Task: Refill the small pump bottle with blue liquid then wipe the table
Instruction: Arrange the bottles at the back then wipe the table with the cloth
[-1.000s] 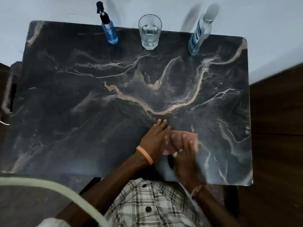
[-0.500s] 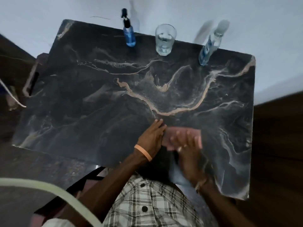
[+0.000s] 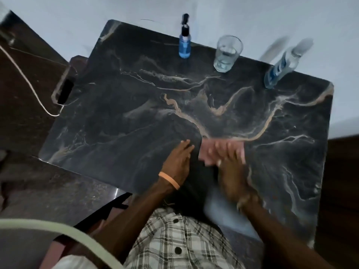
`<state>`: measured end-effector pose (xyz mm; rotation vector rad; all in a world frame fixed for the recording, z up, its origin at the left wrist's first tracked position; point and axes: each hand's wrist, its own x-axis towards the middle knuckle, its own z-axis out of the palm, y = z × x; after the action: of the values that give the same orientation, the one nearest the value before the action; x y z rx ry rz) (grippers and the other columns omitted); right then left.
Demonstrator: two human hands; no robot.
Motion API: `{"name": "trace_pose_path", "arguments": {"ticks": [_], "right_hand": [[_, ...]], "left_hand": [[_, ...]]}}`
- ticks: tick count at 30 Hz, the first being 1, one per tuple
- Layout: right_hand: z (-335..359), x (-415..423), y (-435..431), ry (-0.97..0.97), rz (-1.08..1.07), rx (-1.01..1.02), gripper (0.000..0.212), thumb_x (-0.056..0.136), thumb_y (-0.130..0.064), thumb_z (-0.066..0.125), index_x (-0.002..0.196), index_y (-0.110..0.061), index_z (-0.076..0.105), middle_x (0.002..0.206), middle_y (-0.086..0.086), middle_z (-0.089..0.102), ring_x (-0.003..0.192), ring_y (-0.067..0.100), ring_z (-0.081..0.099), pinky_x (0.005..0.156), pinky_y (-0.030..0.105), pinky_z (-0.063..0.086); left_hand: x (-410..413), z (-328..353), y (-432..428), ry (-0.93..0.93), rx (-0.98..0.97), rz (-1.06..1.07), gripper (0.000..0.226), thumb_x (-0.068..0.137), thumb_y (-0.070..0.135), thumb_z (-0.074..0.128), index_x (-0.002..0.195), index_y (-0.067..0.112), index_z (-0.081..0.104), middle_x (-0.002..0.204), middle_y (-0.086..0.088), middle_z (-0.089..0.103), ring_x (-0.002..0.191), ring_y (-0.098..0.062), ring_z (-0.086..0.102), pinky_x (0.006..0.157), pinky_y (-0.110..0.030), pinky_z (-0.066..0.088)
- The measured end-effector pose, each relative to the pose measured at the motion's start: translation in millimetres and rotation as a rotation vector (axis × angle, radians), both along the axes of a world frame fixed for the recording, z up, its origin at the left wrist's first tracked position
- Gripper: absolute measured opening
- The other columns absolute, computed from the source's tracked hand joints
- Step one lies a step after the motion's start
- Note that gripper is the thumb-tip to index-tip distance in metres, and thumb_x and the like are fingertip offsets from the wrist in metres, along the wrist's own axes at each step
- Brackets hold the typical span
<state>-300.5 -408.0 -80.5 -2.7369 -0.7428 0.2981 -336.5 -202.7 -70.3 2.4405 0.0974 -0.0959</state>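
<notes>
A pink cloth (image 3: 206,154) lies flat near the front of the dark marble table (image 3: 120,121). My right hand (image 3: 231,169) presses on the cloth with straight, spread fingers and looks blurred. My left hand (image 3: 177,162), with an orange wristband, rests flat on the table just left of the cloth. At the table's far edge stands the small pump bottle (image 3: 185,40) with blue liquid and a black pump. A larger clear bottle (image 3: 280,68) with blue liquid stands at the far right.
A clear drinking glass (image 3: 227,54) stands between the two bottles. A phone (image 3: 65,92) with a white cable (image 3: 29,82) lies on a lower surface left of the table. A white wall runs behind the table; dark floor lies to the right.
The view has swung left and tilted. My right hand has slid the cloth slightly away from me; my left hand has stayed flat beside it.
</notes>
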Motion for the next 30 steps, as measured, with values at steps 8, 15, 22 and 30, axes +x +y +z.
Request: {"name": "trace_pose_path", "arguments": {"ticks": [8,15,22,30], "right_hand": [[-17.2,-23.0,148.2,0.012,0.584,0.065,0.035,0.090,-0.025,0.055,0.120,-0.014,0.069,0.135,0.010,0.061,0.138,0.040,0.041,0.118,0.058,0.016],[-0.7,83.6,268.6,0.037,0.214,0.029,0.054,0.091,-0.009,0.042,0.141,-0.026,0.054,0.154,0.001,0.042,0.149,0.032,0.021,0.122,0.053,0.008],[6.5,-49.2,281.4,0.182,-0.001,0.087,0.064,0.081,-0.011,0.041,0.141,-0.029,0.053,0.153,0.002,0.041,0.146,0.039,0.024,0.119,0.057,0.008],[-5.0,117.1,385.2,0.039,0.719,-0.104,0.042,0.093,-0.020,0.046,0.129,-0.025,0.066,0.150,0.008,0.047,0.146,0.040,0.027,0.119,0.058,0.017]], "left_hand": [[-34.0,2.3,76.6,-0.097,-0.102,0.100,0.025,0.083,-0.008,0.058,0.106,-0.006,0.068,0.121,-0.021,0.061,0.119,-0.030,0.053,0.106,-0.048,0.038],[18.3,12.9,211.1,-0.016,0.022,0.316,0.027,0.085,-0.009,0.060,0.109,-0.003,0.069,0.120,-0.022,0.064,0.115,-0.035,0.059,0.104,-0.042,0.042],[31.7,8.2,243.8,-0.082,-0.053,0.070,0.025,0.076,-0.009,0.071,0.099,0.000,0.073,0.106,-0.016,0.071,0.103,-0.034,0.066,0.092,-0.047,0.051],[63.5,9.6,319.9,-0.023,-0.007,0.337,0.025,0.084,-0.001,0.061,0.107,0.000,0.070,0.114,-0.021,0.066,0.105,-0.036,0.063,0.098,-0.044,0.046]]}}
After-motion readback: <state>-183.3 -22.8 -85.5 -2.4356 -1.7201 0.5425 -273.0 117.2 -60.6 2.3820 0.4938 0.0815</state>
